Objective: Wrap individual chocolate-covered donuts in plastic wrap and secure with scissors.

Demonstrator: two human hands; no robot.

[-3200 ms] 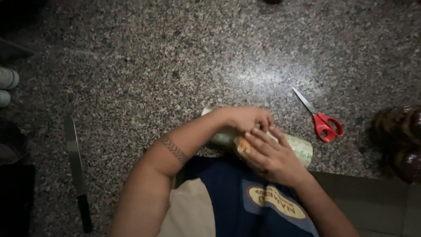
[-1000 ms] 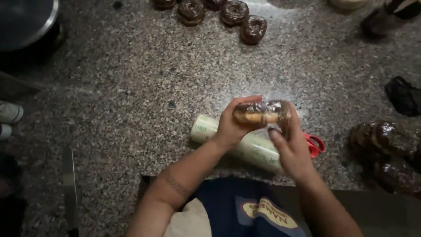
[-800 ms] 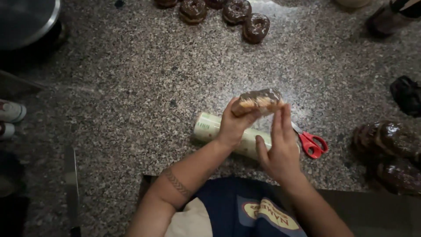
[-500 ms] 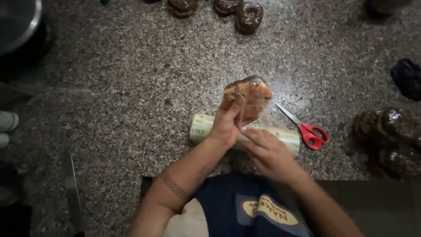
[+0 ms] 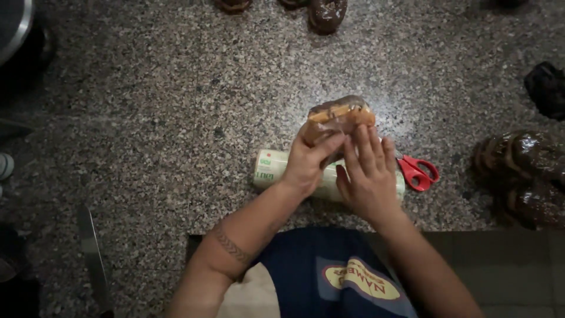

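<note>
left hand (image 5: 306, 168) + right hand (image 5: 368, 176): gripping 1 wrapped doughnut (image 5: 340, 118) | 1 roll (image 5: 272, 168) | 1 scissors (image 5: 419, 172)

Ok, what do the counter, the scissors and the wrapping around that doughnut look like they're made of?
Counter: polished speckled stone, likely granite, judging by the grey flecks and the glare near the hands.
Scissors: glossy red handles, probably plastic; the blades are hidden behind the right hand.
Wrap on the doughnut: thin clear film, apparently plastic, since it wrinkles, shines and shows the chocolate glaze through. The left hand grips it.

Left hand (image 5: 309, 162) and right hand (image 5: 368, 176) around a wrapped doughnut (image 5: 340, 118) above a film roll (image 5: 272, 169).
</note>
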